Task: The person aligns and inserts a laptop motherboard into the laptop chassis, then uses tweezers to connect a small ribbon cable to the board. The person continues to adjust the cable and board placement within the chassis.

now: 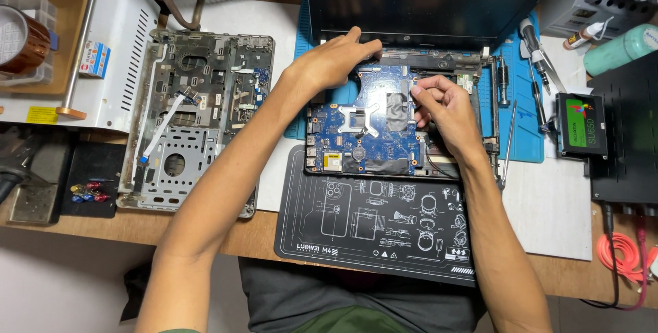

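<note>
The blue motherboard point(363, 124) sat in the opened laptop base point(490, 144) near the counter's far edge, partly on the black mat point(356, 230). The left hand point(332, 59) pressed its fingertips on the board's far edge, gripping nothing; the right hand point(442, 103) pinched its right edge. Uneven lifting could have flexed the board or torn an attached cable, and loose screwdrivers point(534, 66) nearby might have been knocked.

One head-worn view: you look steeply down, close over your wooden workbench point(260, 233), facing its far edge; your forearms enter from below.
</note>
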